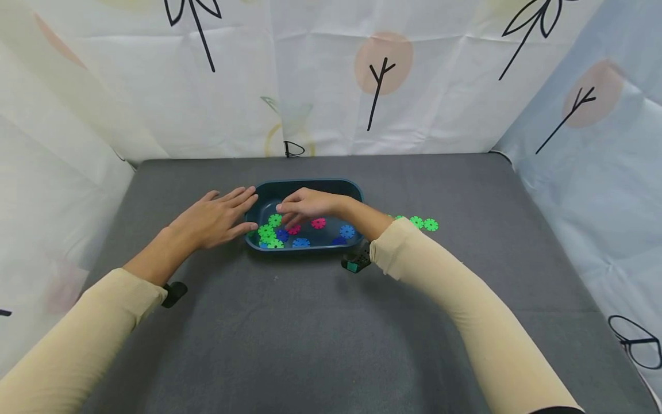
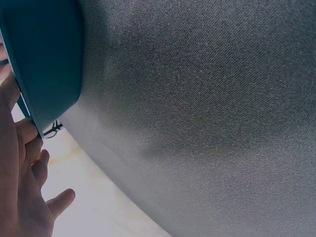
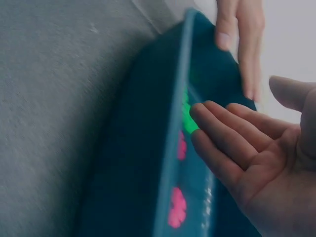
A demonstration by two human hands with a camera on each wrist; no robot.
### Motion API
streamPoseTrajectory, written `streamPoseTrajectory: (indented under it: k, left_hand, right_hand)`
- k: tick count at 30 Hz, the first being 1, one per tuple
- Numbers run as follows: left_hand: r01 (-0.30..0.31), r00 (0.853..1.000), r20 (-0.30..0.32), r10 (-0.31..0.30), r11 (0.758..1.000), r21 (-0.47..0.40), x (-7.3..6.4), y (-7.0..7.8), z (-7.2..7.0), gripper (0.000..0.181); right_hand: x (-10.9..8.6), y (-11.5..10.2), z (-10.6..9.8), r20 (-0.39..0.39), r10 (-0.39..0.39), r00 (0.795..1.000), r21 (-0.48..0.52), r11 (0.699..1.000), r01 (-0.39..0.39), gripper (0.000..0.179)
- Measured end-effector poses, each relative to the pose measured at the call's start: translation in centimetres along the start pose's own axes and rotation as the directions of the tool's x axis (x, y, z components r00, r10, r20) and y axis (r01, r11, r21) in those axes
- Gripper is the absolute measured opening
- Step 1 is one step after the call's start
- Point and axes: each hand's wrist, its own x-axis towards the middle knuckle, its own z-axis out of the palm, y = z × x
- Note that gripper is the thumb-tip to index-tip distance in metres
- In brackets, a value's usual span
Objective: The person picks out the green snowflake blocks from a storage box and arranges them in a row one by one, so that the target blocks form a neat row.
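Left hand (image 1: 219,218) and right hand (image 1: 307,206), both bare, meet at a dark teal tray (image 1: 319,185) just above the center of the head view. The tray sits on a gray table (image 1: 310,333), its near rim facing a broad stretch of gray that fills the lower center of the frame. Behind the tray a narrower strip runs back to the far edge, where a pale printed curtain (image 1: 320,75) rises.

The left hand lies with fingers extended and thumb apart, touching the rim at the tray's left end and grasping nothing. The right hand hovers over the inside, fingers loosely bent, thumb free, nothing in it.

Green pieces (image 1: 266,232) cluster at the tray's left end; pink pieces (image 1: 318,223) and blue pieces (image 1: 347,231) lie along its floor. Other green discs (image 1: 431,225) rest on the table, right of the tray, partly behind the right forearm.

The right wrist view alone shows the right palm; the left wrist view gives the tray's outer wall, at upper left.
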Motion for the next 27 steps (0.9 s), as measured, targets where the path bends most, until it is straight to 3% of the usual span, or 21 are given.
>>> streamPoseTrajectory:
  k: [5,11,18,27]
  left_hand:
    - [-0.012,1.000,-0.011,0.012,1.000,-0.001,-0.1,0.0,-0.1,0.072]
    - [-0.023,0.999,-0.028,0.023,1.000,0.002,-0.2,0.0,-0.1,0.071]
    - [-0.024,0.999,-0.028,0.024,1.000,0.004,-0.1,0.0,0.0,0.071]
    - [-0.020,1.000,-0.024,0.020,1.000,0.000,-0.2,0.0,0.0,0.071]
  right_hand:
    - [0.7,0.1,1.1,0.089,0.001,0.996,-0.029,1.000,0.002,0.042]
    - [1.3,0.2,1.7,0.111,-0.005,0.994,-0.065,0.998,0.012,0.041]
    - [1.6,-0.2,2.3,0.122,-0.025,0.992,-0.243,0.968,0.054,0.041]
    - [2.1,-0.3,3.0,0.152,-0.017,0.988,-0.280,0.958,0.060,0.039]
